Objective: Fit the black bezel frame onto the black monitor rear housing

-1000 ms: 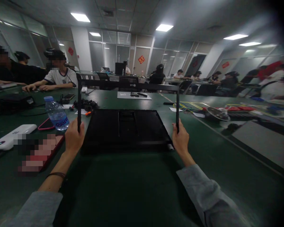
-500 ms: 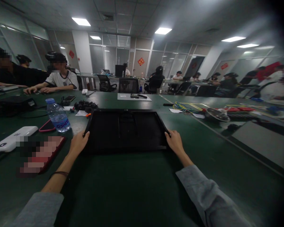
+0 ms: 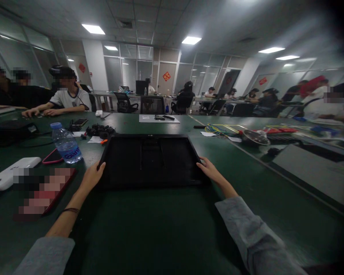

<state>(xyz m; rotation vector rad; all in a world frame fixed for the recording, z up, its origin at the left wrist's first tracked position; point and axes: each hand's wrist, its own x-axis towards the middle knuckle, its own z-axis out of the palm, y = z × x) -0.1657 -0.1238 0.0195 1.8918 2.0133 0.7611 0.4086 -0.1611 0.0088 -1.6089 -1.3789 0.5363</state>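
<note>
A black monitor panel (image 3: 150, 160) lies flat on the green table (image 3: 160, 229) in front of me, with a thin black frame lying on its rim. My left hand (image 3: 92, 176) rests against the frame's left edge near the front corner, fingers stretched out along it. My right hand (image 3: 210, 170) lies at the right edge, fingers extended and flat, touching the frame. Neither hand is wrapped round anything.
A water bottle (image 3: 65, 143), a pink-edged phone (image 3: 52, 156), a white case (image 3: 8, 176) and a red phone (image 3: 44, 191) lie at left. Black parts (image 3: 99, 130), paper (image 3: 159, 118), cables and a grey board (image 3: 309, 172) lie further off. Other people sit at the far tables.
One second ago both hands held the thin frame upright by its sides. It has been swung down flat onto the panel, and my fingers have loosened along its edges.
</note>
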